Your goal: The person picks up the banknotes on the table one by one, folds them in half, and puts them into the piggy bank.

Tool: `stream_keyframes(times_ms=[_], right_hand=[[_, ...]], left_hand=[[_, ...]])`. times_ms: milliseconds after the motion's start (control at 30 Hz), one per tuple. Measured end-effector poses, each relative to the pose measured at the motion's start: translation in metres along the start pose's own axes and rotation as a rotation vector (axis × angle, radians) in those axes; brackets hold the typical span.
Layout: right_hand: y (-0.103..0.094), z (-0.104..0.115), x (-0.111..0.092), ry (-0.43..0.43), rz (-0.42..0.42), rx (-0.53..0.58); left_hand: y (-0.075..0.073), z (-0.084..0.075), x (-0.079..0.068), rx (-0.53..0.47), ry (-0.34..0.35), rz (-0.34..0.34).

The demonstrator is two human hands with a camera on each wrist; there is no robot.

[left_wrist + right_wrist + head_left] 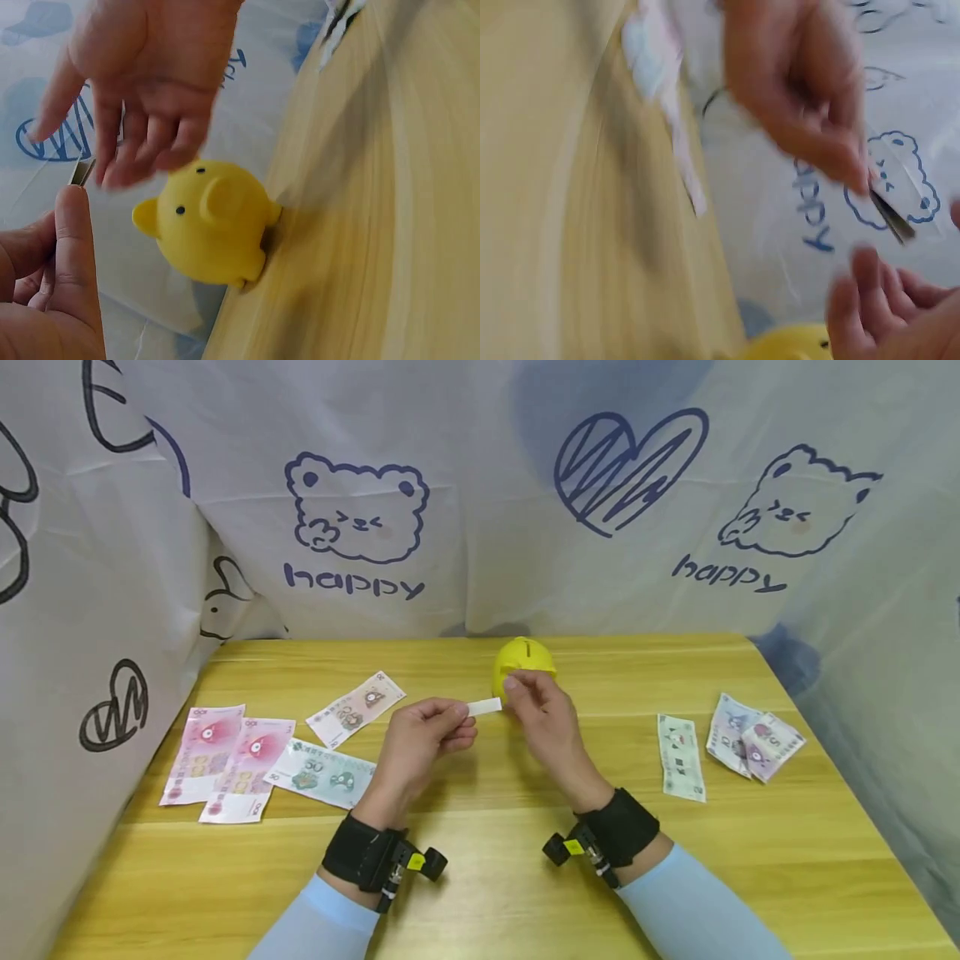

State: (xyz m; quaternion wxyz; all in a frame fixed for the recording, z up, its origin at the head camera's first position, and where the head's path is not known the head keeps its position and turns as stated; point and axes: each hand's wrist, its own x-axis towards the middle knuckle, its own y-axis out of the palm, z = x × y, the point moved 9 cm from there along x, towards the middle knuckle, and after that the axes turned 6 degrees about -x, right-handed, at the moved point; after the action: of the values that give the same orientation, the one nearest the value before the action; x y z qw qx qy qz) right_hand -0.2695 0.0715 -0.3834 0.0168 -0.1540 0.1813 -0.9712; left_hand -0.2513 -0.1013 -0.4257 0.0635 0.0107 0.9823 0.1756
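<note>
Between thumb and fingers, my left hand (422, 737) pinches a narrow folded paper note (485, 706), pale on the side seen from the head. Its folded layers (892, 217) show edge-on in the right wrist view. My right hand (551, 722) is just right of the note's free end, apart from it. In the left wrist view that right hand (154, 97) has its fingers loosely extended and holds nothing. A yellow piggy bank (217, 225) stands behind my hands; its top slot (528, 648) is visible from the head, while the right hand covers part of its body.
Two pink 100 notes (251, 768), a green 50 note (318, 775) and a brownish note (356, 710) lie on the left. On the right lie a green note (681, 757), a bluish note (727, 735) and a purple 5 note (772, 745). A patterned curtain (495, 552) hangs behind the wooden table.
</note>
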Motion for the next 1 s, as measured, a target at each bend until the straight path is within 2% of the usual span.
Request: stream_keyframes(times_ms=[67,100,133,200,300,467,567,633,733,800,900,1000], right_hand=[[0.014,-0.005,-0.005,0.126,0.114,0.144],[0.019,-0.007,-0.007,0.173,0.146,0.193],[0.022,-0.01,-0.01,0.208,0.158,0.227],[0.023,-0.015,-0.012,0.241,0.13,0.276],[0.019,-0.019,-0.012,0.231,0.071,0.32],[0.006,-0.013,-0.003,0.154,0.012,0.303],[-0.015,-0.005,0.011,0.073,-0.07,0.183],[-0.032,0.002,0.022,0.002,-0.138,0.051],[-0.056,0.012,0.042,-0.097,-0.241,-0.185],[-0.065,0.015,0.054,-0.135,-0.283,-0.326],[-0.067,0.014,0.068,-0.146,-0.285,-0.465],[-0.063,0.011,0.076,-0.136,-0.252,-0.548]], left_hand=[[0.005,0.0,0.001,-0.023,-0.002,0.02],[0.007,0.0,0.002,-0.033,-0.009,0.031],[0.01,0.001,0.003,-0.04,-0.021,0.045],[0.013,0.004,0.004,-0.052,-0.048,0.068],[0.015,0.008,0.006,-0.044,-0.071,0.083],[0.019,0.009,0.016,0.024,-0.037,0.046],[0.024,0.005,0.025,0.077,-0.004,0.021],[0.028,-0.002,0.034,0.179,0.045,0.023],[0.035,-0.012,0.051,0.439,0.126,0.028],[0.04,-0.015,0.064,0.624,0.149,0.039],[0.048,-0.007,0.082,0.77,0.121,0.089],[0.056,0.007,0.095,0.794,0.092,0.161]])
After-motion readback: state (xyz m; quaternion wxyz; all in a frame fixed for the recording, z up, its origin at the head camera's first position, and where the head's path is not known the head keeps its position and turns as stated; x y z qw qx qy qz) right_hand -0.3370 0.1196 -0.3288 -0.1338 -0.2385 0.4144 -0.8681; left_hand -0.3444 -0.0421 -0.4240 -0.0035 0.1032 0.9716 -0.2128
